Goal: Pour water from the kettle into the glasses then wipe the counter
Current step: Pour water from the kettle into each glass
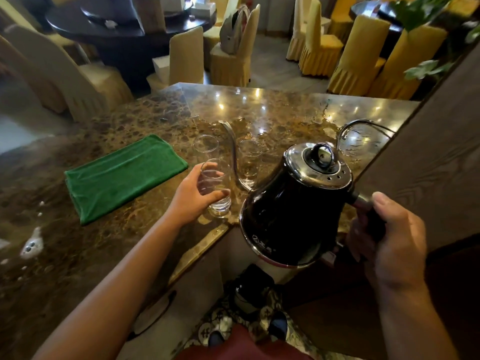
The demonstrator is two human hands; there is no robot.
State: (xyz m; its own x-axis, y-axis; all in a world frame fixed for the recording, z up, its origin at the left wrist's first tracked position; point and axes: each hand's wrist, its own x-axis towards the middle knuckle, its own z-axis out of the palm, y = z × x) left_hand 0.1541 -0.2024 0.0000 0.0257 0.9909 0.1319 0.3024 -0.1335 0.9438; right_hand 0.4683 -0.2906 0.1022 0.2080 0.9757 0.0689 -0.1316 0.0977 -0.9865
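Near the middle of the frame the left hand [193, 194] is wrapped around the nearest glass [217, 189], thumb on one side and fingers curled round the other, with the glass standing upright on the brown marble counter [104, 245] close to its front edge; a little water shows at the bottom of it. Just above it in the frame stand two more clear glasses, one [206, 144] directly behind the held glass and another [249, 157] to the right of that, both upright. At right of centre the right hand [389, 240] is closed around the dark handle of a black gooseneck kettle [298, 209], which is lifted off the counter and tipped towards the left of the frame; its thin curved spout [233, 149] rises between the two farther glasses. The kettle's chrome lid with its round knob [322, 155] faces up. To the left of the glasses a folded green cloth [124, 175] lies flat on the counter, apart from them. Wet streaks and droplets glisten on the counter at the upper right. Yellow-covered chairs [361, 55] and a dark round table [124, 29] fill the top of the frame.
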